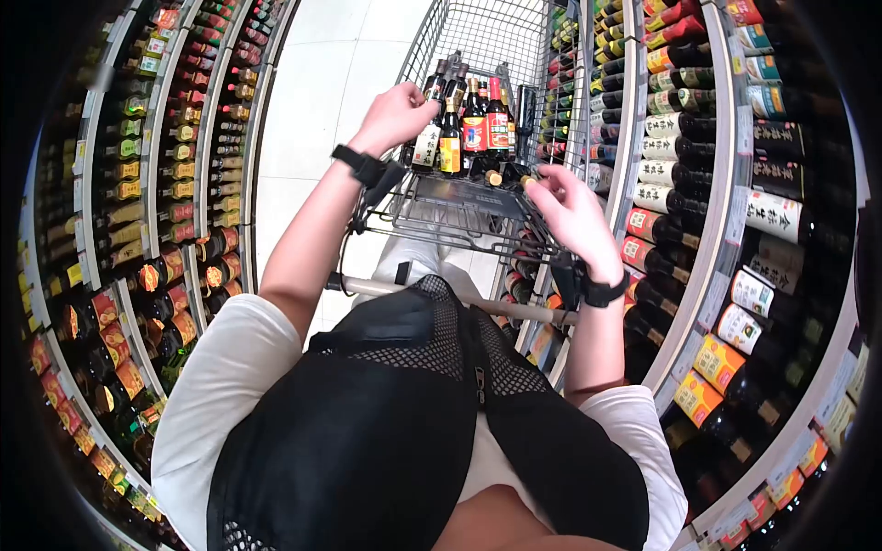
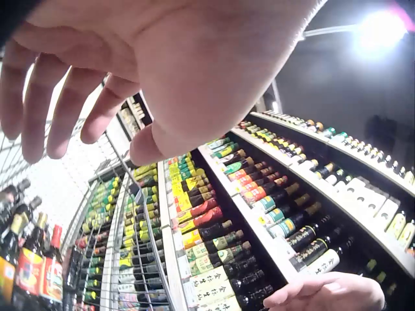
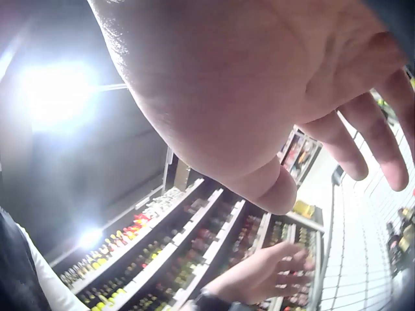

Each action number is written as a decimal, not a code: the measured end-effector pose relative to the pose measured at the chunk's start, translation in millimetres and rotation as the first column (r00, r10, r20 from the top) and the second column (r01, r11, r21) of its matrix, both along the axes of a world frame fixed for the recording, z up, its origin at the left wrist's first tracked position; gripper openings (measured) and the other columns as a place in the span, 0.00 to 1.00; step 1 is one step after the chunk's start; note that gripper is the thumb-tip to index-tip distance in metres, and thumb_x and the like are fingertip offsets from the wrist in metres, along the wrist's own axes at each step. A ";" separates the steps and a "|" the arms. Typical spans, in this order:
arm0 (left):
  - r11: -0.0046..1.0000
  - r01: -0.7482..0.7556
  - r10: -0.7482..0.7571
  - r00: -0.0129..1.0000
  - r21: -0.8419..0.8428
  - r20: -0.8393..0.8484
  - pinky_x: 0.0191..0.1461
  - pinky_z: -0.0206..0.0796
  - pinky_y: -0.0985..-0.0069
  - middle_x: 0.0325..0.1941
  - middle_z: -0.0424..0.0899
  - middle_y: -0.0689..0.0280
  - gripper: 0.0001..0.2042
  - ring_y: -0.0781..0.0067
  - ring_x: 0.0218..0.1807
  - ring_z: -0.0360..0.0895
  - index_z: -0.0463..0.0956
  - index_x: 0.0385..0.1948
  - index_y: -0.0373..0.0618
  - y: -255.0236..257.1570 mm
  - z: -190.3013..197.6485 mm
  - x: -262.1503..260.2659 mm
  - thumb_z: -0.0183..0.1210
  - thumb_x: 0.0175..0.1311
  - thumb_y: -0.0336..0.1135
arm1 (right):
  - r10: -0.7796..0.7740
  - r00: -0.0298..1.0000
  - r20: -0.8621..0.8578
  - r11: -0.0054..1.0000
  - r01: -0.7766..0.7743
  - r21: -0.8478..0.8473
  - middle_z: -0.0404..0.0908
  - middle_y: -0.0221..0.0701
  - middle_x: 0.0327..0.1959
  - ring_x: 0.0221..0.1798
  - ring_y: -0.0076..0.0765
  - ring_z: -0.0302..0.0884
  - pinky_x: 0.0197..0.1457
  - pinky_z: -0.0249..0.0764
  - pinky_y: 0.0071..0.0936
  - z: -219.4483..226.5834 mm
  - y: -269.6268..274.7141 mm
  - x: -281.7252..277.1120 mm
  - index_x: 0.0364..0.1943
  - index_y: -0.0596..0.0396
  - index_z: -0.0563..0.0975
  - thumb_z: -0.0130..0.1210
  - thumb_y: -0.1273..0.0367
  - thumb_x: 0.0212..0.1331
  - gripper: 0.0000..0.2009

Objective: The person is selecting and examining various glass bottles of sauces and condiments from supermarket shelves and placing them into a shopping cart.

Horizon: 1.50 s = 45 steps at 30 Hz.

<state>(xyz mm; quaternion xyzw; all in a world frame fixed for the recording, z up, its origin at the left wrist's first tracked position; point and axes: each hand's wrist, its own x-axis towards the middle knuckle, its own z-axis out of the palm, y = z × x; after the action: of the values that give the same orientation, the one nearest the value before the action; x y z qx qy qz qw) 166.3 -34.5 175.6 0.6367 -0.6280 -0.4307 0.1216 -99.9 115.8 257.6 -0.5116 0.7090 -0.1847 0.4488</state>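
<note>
Several sauce bottles [image 1: 474, 133] stand grouped in the wire shopping cart [image 1: 418, 69], with red, yellow and white labels. My left hand [image 1: 401, 118] hovers over the left side of this group, fingers loosely bent and holding nothing in the left wrist view. Across the cart, my right hand [image 1: 577, 219] is above the right rim, its fingertips close to bottles lying with yellowish caps [image 1: 494, 178]. The right wrist view shows that hand's fingers [image 3: 350, 152] relaxed and apart, without anything in the palm.
Tall shelves of bottles [image 1: 675, 174] line the right side, and more bottle shelves [image 1: 179, 188] run along the left. White floor tiles [image 1: 317, 69] show between the left shelves and the cart. The cart's handle bar [image 1: 528, 312] crosses in front of the body.
</note>
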 end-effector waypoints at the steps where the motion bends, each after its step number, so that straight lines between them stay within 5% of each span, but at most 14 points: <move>1: 0.999 -0.022 0.023 0.999 0.024 -0.034 0.52 0.75 0.67 0.39 0.88 0.55 0.18 0.62 0.44 0.85 0.81 0.39 0.38 -8.2 -13.6 -8.3 0.63 0.60 0.46 | 0.048 0.995 0.082 0.999 -0.046 -0.025 0.84 0.39 0.37 0.38 0.32 0.81 0.46 0.78 0.31 -14.8 -17.0 8.2 0.57 0.67 0.77 0.62 0.53 0.62 0.30; 4: 0.959 -0.154 0.211 0.950 0.240 -0.232 0.28 0.72 0.76 0.28 0.83 0.65 0.11 0.78 0.26 0.80 0.77 0.32 0.41 -30.6 -103.3 -19.1 0.62 0.62 0.40 | 0.132 0.976 0.175 0.991 -0.127 -0.039 0.83 0.34 0.31 0.33 0.27 0.80 0.40 0.77 0.28 -89.3 -75.4 27.5 0.51 0.66 0.79 0.61 0.56 0.62 0.25; 8: 0.917 -0.343 0.362 0.930 0.201 -0.065 0.29 0.74 0.71 0.28 0.84 0.63 0.11 0.72 0.26 0.81 0.77 0.34 0.41 -20.6 -227.2 -26.9 0.64 0.59 0.39 | -0.167 0.920 0.354 0.956 0.063 0.288 0.78 0.30 0.22 0.21 0.22 0.73 0.24 0.68 0.23 -203.0 -126.8 53.2 0.34 0.61 0.80 0.58 0.62 0.64 0.14; 9: 0.907 -0.380 0.381 0.924 0.181 0.028 0.36 0.77 0.67 0.30 0.86 0.59 0.14 0.64 0.29 0.84 0.78 0.34 0.41 -10.7 -237.9 -31.0 0.67 0.54 0.40 | -0.123 0.950 0.288 0.930 0.009 0.368 0.78 0.22 0.25 0.22 0.18 0.75 0.22 0.71 0.19 -230.4 -136.1 53.6 0.33 0.53 0.78 0.56 0.62 0.66 0.10; 10: 0.908 -0.392 0.374 0.917 0.149 0.135 0.46 0.78 0.66 0.35 0.88 0.53 0.18 0.58 0.38 0.87 0.79 0.37 0.40 -4.7 -261.1 -32.8 0.69 0.50 0.43 | -0.214 0.923 0.319 0.932 0.095 0.349 0.74 0.28 0.14 0.13 0.25 0.68 0.17 0.62 0.27 -261.8 -139.1 60.8 0.27 0.60 0.77 0.58 0.63 0.63 0.13; 12: 0.865 -0.384 0.355 0.923 0.322 0.148 0.62 0.74 0.61 0.49 0.86 0.46 0.27 0.46 0.56 0.83 0.78 0.49 0.36 0.9 -278.3 -30.5 0.70 0.50 0.44 | -0.121 0.959 0.256 0.939 0.027 0.342 0.76 0.31 0.15 0.12 0.28 0.70 0.17 0.65 0.30 -304.9 -148.2 66.3 0.26 0.60 0.77 0.59 0.63 0.62 0.14; 14: 0.874 -0.374 0.314 0.922 0.310 0.226 0.62 0.74 0.61 0.50 0.86 0.46 0.29 0.46 0.56 0.83 0.77 0.51 0.36 7.1 -310.1 -24.2 0.72 0.48 0.44 | -0.114 0.973 0.198 0.943 0.043 0.330 0.82 0.39 0.22 0.21 0.37 0.80 0.27 0.75 0.35 -344.6 -161.0 73.8 0.25 0.60 0.79 0.62 0.60 0.56 0.16; 17: 0.840 -0.394 0.300 0.910 0.374 0.287 0.62 0.74 0.61 0.53 0.85 0.47 0.31 0.48 0.57 0.82 0.74 0.53 0.38 12.4 -324.3 -21.6 0.73 0.47 0.44 | -0.042 0.996 0.076 0.964 0.020 0.266 0.87 0.47 0.34 0.42 0.51 0.87 0.50 0.79 0.40 -377.6 -189.1 86.0 0.32 0.61 0.82 0.62 0.60 0.53 0.15; 25: 0.832 -0.323 0.214 0.937 0.452 0.275 0.64 0.74 0.58 0.56 0.84 0.50 0.35 0.49 0.60 0.81 0.70 0.58 0.45 19.3 -365.4 -21.8 0.73 0.46 0.44 | 0.108 0.978 -0.177 0.993 -0.098 0.062 0.86 0.52 0.47 0.55 0.56 0.83 0.61 0.77 0.42 -415.9 -262.1 100.4 0.48 0.60 0.83 0.64 0.59 0.52 0.23; 26: 0.828 -0.322 0.197 0.934 0.460 0.299 0.64 0.73 0.58 0.56 0.83 0.51 0.35 0.49 0.60 0.81 0.69 0.58 0.45 20.7 -368.4 -22.3 0.73 0.46 0.44 | 0.158 0.960 -0.233 0.986 -0.164 -0.005 0.87 0.42 0.32 0.37 0.44 0.88 0.46 0.81 0.37 -425.6 -266.3 102.1 0.52 0.59 0.80 0.61 0.60 0.55 0.22; 31: 0.766 -0.356 0.260 0.933 0.535 0.249 0.67 0.70 0.57 0.58 0.82 0.53 0.36 0.52 0.62 0.79 0.68 0.59 0.48 20.2 -380.0 -17.7 0.75 0.45 0.42 | 0.174 0.983 -0.065 0.953 -0.152 0.261 0.86 0.35 0.30 0.22 0.30 0.85 0.29 0.83 0.27 -430.8 -281.4 108.9 0.69 0.54 0.71 0.59 0.64 0.59 0.30; 39: 0.793 -0.295 0.144 0.941 0.533 0.308 0.66 0.70 0.54 0.58 0.82 0.53 0.33 0.51 0.62 0.79 0.68 0.58 0.50 18.2 -371.4 -23.3 0.74 0.50 0.44 | 0.236 0.961 -0.142 0.950 -0.197 0.242 0.88 0.38 0.34 0.23 0.29 0.86 0.25 0.82 0.26 -462.8 -282.3 113.6 0.68 0.53 0.71 0.60 0.66 0.66 0.27; 41: 0.792 -0.303 0.148 0.937 0.530 0.315 0.66 0.70 0.54 0.58 0.82 0.53 0.32 0.50 0.62 0.80 0.69 0.58 0.50 20.0 -377.2 -23.5 0.74 0.51 0.44 | 0.019 0.999 -0.032 0.962 -0.010 0.272 0.89 0.36 0.33 0.26 0.34 0.88 0.42 0.83 0.31 -453.4 -277.7 114.3 0.61 0.51 0.78 0.61 0.63 0.64 0.22; 45: 0.804 -0.317 0.167 0.932 0.503 0.320 0.65 0.70 0.53 0.58 0.82 0.54 0.30 0.49 0.62 0.80 0.69 0.56 0.50 20.6 -381.5 -21.3 0.73 0.52 0.43 | 0.030 0.999 -0.024 0.981 -0.024 0.193 0.89 0.41 0.37 0.27 0.37 0.88 0.42 0.83 0.31 -456.2 -275.1 112.1 0.59 0.53 0.79 0.61 0.65 0.65 0.19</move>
<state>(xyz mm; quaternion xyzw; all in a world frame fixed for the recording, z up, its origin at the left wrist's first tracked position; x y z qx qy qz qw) 145.0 -13.9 -205.9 0.7709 -0.4020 -0.4850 -0.0942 12.2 -159.4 -198.6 -0.4778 0.7226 -0.1023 0.4891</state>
